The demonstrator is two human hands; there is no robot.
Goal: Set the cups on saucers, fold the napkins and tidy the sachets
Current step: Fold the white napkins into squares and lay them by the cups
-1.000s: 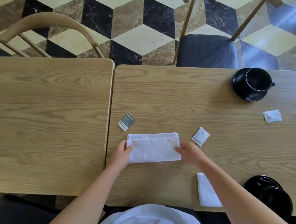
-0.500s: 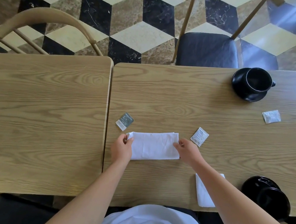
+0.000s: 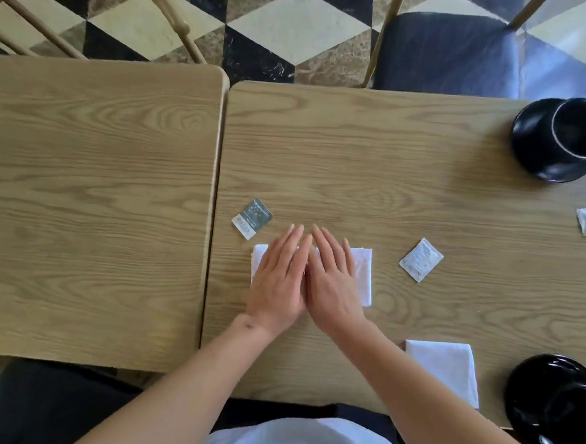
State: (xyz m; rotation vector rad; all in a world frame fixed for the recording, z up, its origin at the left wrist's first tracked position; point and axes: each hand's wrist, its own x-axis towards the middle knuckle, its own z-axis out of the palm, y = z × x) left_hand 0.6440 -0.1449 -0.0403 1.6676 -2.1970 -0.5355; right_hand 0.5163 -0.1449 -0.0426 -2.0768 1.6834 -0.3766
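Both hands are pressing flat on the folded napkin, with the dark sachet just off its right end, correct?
Not quite. The head view shows the left hand and right hand flat on the folded napkin, but the dark sachet lies off its left end.

We see bare tabletop (image 3: 374, 165) beyond the napkin (image 3: 362, 274), open to a hand. A grey sachet (image 3: 251, 218) lies just left, a white sachet (image 3: 420, 260) near on the right. Far right, a cup (image 3: 580, 128) stands on its saucer (image 3: 542, 158); a second napkin (image 3: 445, 368) lies near the front edge.
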